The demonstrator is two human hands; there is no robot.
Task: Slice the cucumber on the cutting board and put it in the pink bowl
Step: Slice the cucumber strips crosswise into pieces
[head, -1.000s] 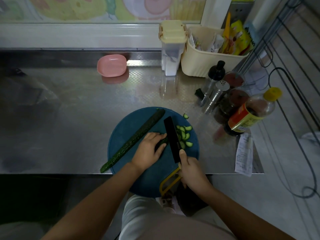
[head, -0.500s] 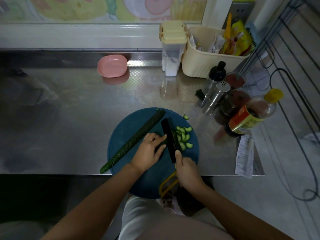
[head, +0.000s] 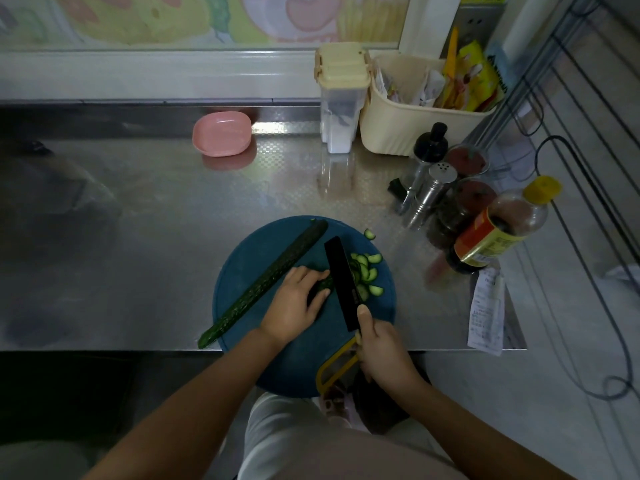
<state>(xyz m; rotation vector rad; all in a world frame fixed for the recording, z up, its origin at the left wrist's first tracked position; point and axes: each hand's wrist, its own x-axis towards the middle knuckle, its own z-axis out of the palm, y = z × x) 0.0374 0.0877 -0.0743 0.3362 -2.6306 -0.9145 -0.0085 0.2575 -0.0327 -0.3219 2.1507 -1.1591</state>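
**Blade lying crosswise to the short cucumber piece, just right of the holding fingers**

Low in the middle of the frame, the left hand (head: 294,303) is curling its fingers over a short cucumber piece (head: 323,285) and pinning it to the round blue cutting board (head: 256,258). The piece is running roughly left to right and is mostly hidden under the hand. The right hand (head: 381,344) is wrapping tightly round the handle of the knife (head: 343,278), thumb lying up against the blade's heel. The flat, matte black, rectangular blade is pointing toward the top of the frame, across the piece's long axis and just beside the left fingertips. In my judgement, that narrow gap is what the next cut is depending on.

Pale, wet-looking half-moon slices (head: 367,271) are lying in a loose heap right of the blade, with one stray slice (head: 370,233) at the board's upper right rim. A long cucumber half (head: 270,278), dark and bumpy-skinned, is lying diagonally from lower left to upper right, its lower end overhanging the board. The smooth, shallow pink bowl (head: 221,133) is sitting well apart at upper left, on the reflective steel counter (head: 138,220), holding nothing visible.
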